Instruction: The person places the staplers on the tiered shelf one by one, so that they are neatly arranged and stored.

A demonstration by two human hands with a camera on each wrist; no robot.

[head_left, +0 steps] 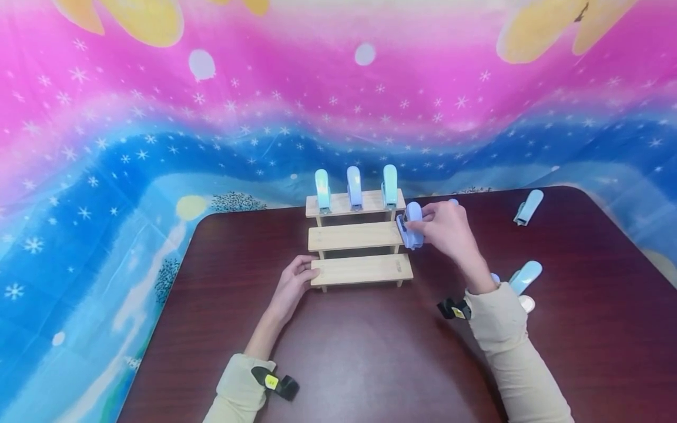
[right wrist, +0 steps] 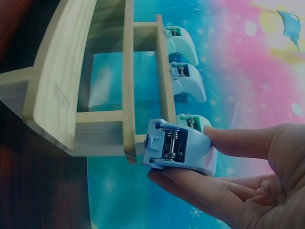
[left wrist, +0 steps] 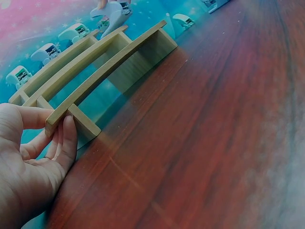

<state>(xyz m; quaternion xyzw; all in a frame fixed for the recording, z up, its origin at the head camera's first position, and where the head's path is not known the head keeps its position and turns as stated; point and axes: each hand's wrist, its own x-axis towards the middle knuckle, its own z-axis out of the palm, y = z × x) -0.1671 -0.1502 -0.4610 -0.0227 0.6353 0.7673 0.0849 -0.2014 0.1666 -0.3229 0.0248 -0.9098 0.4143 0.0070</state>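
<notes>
In the head view my right hand (head_left: pixel 448 226) pinches a lavender stapler (head_left: pixel 414 225) upright at the right end of the middle step of a three-step wooden stand (head_left: pixel 359 269). Thumb and fingers grip its sides in the right wrist view, where a metal spring shows in the stapler (right wrist: pixel 178 145). My left hand (head_left: pixel 296 279) holds the left end of the lowest step, with fingers on both faces of the board in the left wrist view. Along the top step stand a mint stapler (head_left: pixel 322 191), a lavender stapler (head_left: pixel 354 188) and another mint stapler (head_left: pixel 389 187).
A pale mint stapler (head_left: pixel 529 207) sits at the table's back right. Nearer, another mint stapler (head_left: pixel 526 277) is partly hidden by the right sleeve (head_left: pixel 497 317). Bits of lavender show behind the right hand and wrist. A patterned cloth (head_left: pixel 296 88) hangs behind the dark table (head_left: pixel 349 352).
</notes>
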